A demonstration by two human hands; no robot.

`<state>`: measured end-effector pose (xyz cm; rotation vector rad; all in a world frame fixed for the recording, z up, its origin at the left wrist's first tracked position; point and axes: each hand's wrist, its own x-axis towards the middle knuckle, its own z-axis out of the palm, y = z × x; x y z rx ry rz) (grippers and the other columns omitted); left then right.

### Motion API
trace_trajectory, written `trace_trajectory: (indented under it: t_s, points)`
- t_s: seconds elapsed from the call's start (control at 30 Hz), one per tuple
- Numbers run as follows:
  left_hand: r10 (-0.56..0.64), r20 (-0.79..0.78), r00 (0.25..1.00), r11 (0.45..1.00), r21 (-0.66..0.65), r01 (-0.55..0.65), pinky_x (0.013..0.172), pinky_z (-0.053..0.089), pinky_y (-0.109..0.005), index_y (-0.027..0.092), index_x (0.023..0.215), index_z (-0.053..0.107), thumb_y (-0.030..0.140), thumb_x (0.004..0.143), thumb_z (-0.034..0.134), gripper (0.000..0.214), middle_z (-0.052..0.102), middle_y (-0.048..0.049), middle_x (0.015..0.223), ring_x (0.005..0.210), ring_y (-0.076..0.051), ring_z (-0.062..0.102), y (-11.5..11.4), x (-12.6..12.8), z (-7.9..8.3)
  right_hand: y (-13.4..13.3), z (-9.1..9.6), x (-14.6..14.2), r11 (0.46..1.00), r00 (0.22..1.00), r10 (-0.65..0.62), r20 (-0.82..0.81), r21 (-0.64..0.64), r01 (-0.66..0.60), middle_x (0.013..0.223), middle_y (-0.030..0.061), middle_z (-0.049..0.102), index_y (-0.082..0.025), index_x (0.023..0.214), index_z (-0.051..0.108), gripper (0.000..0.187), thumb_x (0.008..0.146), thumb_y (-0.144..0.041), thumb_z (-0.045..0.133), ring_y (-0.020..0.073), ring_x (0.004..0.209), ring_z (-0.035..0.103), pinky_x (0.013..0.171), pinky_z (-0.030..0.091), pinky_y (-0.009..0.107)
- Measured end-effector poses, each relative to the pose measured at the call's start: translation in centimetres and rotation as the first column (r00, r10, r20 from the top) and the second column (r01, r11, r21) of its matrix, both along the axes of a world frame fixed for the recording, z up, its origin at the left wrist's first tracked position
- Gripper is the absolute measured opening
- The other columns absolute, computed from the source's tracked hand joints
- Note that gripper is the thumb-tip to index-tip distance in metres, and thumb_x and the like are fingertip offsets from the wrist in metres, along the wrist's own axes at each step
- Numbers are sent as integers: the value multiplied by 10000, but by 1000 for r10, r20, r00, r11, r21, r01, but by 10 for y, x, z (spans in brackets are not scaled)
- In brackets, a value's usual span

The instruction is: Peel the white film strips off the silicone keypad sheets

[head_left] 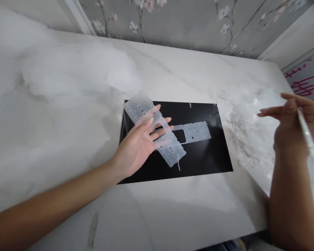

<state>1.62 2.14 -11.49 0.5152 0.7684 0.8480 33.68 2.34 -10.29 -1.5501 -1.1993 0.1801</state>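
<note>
My left hand (136, 148) pinches a translucent, frosted plastic sheet (174, 150) with slots, small holes and a large rectangular cutout, held tilted above a black mat (206, 157). A similar translucent sheet (199, 132) lies flat on the mat, partly hidden behind my fingers. A thin strip hangs at the lower end of the held sheet. Off to the right, my right hand (294, 122) is raised with its first fingers stretched out. A slim, white, pen-like tool (305, 129) rests in that hand; its lower end is blurred, so its kind does not show.
The white marbled table (157, 212) carries a heap of cloudy clear plastic (75, 69) at the left. Clear plastic scraps (240, 129) lie to the right of the mat. A grey floral wall (172, 24) stands behind. A strip of tape (93, 230) sticks near the front.
</note>
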Motion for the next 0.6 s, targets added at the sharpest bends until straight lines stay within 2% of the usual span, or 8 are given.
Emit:
trace_trajectory:
  t_s: [0.1,0.2,0.37,0.43,0.53,0.6]
  points:
    - [-3,21,1000,1000,5,3,1004,361,-514,394,1385,319,372,949,413,446,560,-24,1278,1216,-266,492,2,-1,-8,2,-4,6,997,991,-22,135,77,12,659,23,652,-179,884,727,213,674,-213,731,153,588,651,590,513,291]
    - [22,47,999,1000,-6,-21,987,340,-569,380,1410,272,373,942,420,492,568,-62,1269,1166,-286,538,5,-1,-16,2,-4,11,997,977,-40,209,75,25,677,30,664,-169,898,726,308,595,-198,772,165,632,667,627,528,308]
    - [23,64,998,999,-25,-21,972,345,-568,363,1415,262,378,945,417,495,587,-82,1248,1146,-292,556,6,0,-18,0,-2,22,987,959,-153,240,83,137,537,21,596,-120,751,734,195,639,-278,751,138,477,603,420,445,238]
    - [23,76,997,1000,-22,-21,968,352,-559,351,1417,262,369,946,415,495,598,-85,1234,1142,-290,560,6,-1,-17,0,-2,24,990,945,-142,293,62,130,587,45,637,-114,785,736,196,668,-272,728,149,533,631,492,491,259]
    - [28,95,995,999,-35,-25,965,352,-557,336,1422,254,338,945,407,501,612,-84,1215,1134,-283,567,6,-1,-18,-2,-4,14,997,942,-61,330,-17,70,765,95,710,-127,891,732,224,698,-239,707,183,719,683,711,527,317]
    - [30,105,994,999,-45,-25,961,351,-562,336,1427,241,327,944,392,506,614,-82,1214,1135,-284,567,6,-1,-18,-4,-6,-1,996,962,-6,273,-81,29,748,87,713,-136,924,725,233,719,-242,698,178,713,680,708,523,305]
